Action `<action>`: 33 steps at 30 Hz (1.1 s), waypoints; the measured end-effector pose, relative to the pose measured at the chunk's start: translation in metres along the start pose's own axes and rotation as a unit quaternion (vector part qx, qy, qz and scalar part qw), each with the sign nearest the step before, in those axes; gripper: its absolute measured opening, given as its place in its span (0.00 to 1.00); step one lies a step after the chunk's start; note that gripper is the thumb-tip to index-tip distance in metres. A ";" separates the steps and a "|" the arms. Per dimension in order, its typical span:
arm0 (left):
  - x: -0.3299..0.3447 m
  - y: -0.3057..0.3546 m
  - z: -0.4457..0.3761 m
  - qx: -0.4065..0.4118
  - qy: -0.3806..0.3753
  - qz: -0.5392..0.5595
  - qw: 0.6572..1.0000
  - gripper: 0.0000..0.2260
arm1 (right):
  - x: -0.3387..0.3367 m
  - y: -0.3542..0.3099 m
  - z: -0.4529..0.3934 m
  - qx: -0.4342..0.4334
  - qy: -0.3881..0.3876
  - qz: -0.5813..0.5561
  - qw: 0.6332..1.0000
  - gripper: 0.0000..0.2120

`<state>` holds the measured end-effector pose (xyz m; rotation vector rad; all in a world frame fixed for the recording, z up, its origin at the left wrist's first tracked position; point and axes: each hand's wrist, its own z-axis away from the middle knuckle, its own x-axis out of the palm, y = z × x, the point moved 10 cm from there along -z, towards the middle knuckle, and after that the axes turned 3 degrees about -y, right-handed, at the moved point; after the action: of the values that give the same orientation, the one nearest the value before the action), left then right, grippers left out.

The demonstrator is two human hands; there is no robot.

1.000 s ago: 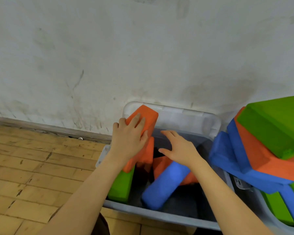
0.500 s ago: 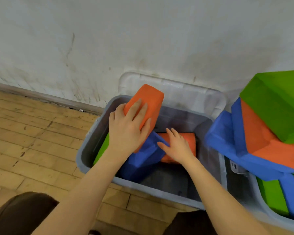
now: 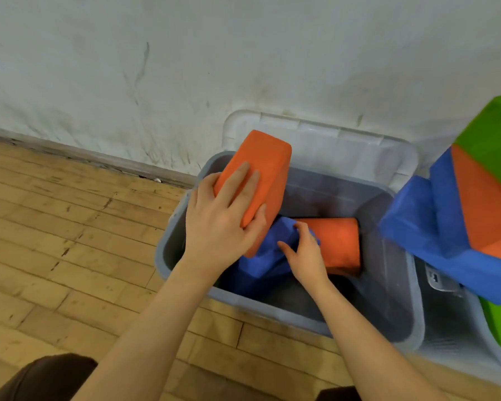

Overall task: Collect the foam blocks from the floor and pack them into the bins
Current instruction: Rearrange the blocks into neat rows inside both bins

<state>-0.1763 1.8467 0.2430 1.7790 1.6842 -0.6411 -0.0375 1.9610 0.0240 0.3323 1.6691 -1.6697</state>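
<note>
Foam blocks fill the grey bin point(image 3: 411, 319): my left hand point(image 3: 223, 224) grips a tilted orange block point(image 3: 263, 169), while my right hand point(image 3: 305, 256) curls round a blue block point(image 3: 261, 261).

A scuffed white wall point(image 3: 185, 68) is meeting the wooden plank floor point(image 3: 55, 241) along a dark baseboard point(image 3: 104, 163); a small pale speck point(image 3: 157, 180), possibly debris, is lying beside it.

Right hand point(image 3: 305, 257) now curled onto the blue block point(image 3: 261, 256), no longer flat against the lying orange block point(image 3: 337, 244) as half a second ago. Green block at the bin's point(image 3: 272, 311) left wall now almost wholly hidden behind the left forearm.
</note>
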 end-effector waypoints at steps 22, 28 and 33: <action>0.046 -0.007 0.025 -0.036 -0.183 0.042 0.982 0.22 | -0.083 -0.057 0.111 -0.146 0.102 0.007 0.984 0.26; 0.067 -0.005 0.054 0.008 -0.212 0.064 0.975 0.23 | -0.046 -0.054 0.099 -0.173 0.050 0.026 0.983 0.25; 0.119 -0.022 0.127 0.001 -0.356 0.085 0.931 0.25 | -0.018 -0.036 0.101 -0.130 0.000 0.055 0.990 0.23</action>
<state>-0.1817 1.8411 0.0676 1.4176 1.0202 -1.0482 -0.0167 1.8671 0.0747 0.2909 1.8082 -1.3531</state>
